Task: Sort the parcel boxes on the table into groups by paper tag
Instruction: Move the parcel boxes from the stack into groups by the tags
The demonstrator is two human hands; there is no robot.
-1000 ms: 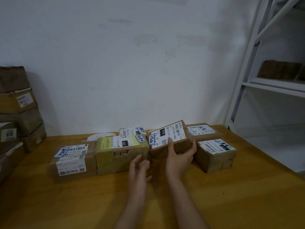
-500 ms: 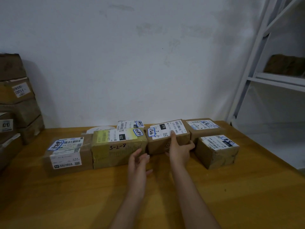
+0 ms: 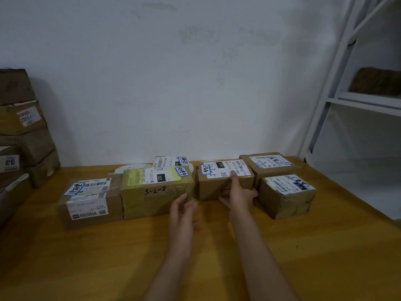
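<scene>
Nearest in, both forearms reach out over the wooden table (image 3: pixel 325 246). The left hand (image 3: pixel 183 210) is empty, fingers loose and a bit apart, hanging right at the front corner of the yellow-green box (image 3: pixel 152 192) marked 3-L-8. Can't tell if it actually touches.

The right hand (image 3: pixel 238 193) is spread against the front of the middle brown box (image 3: pixel 208 187), index finger up over the edge onto its white label, thumb out toward 3 o'clock. That box sits flat on the table at about 12 o'clock, snug beside the yellow-green one.

At 10 o'clock there's a taped brown box (image 3: pixel 115 198) with a blue-edged tag. At 2 o'clock is a small brown box (image 3: pixel 282 205), with a rear brown box (image 3: pixel 260 175) just behind it. A white-labelled parcel (image 3: pixel 167 162) pokes up behind the yellow-green box.

Farther off are stacked cartons (image 3: pixel 23 127) at 9 o'clock and white shelving (image 3: pixel 358 101) at 3.
</scene>
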